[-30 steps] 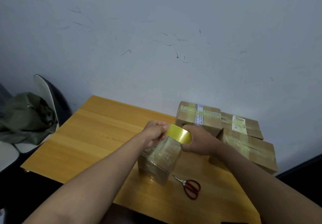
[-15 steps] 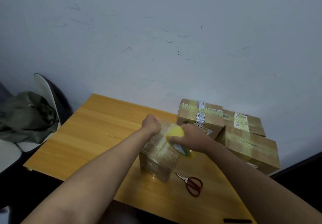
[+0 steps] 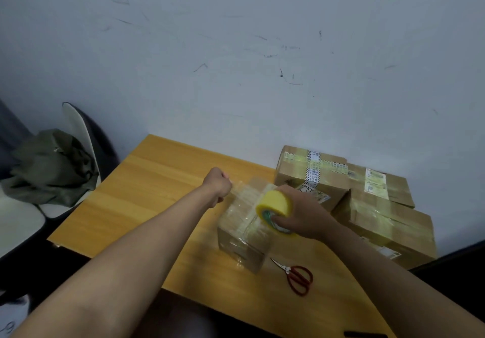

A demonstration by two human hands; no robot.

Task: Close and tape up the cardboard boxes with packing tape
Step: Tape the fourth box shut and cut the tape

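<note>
A small cardboard box (image 3: 244, 240), wrapped in clear tape, stands in the middle of the wooden table (image 3: 157, 195). My right hand (image 3: 301, 217) grips a yellowish roll of packing tape (image 3: 275, 207) over the box's top right edge. My left hand (image 3: 217, 184) is closed at the box's far left corner, pinching the free end of a clear tape strip stretched across the top.
Red-handled scissors (image 3: 296, 276) lie right of the box near the front edge. Three taped cardboard boxes (image 3: 312, 172) (image 3: 378, 185) (image 3: 388, 230) sit at the back right against the wall. A chair with green cloth (image 3: 49, 167) stands left of the table.
My right hand has brought the roll down from above the box onto its top right edge. My left hand has moved to the far left corner, drawing the strip across the top.
</note>
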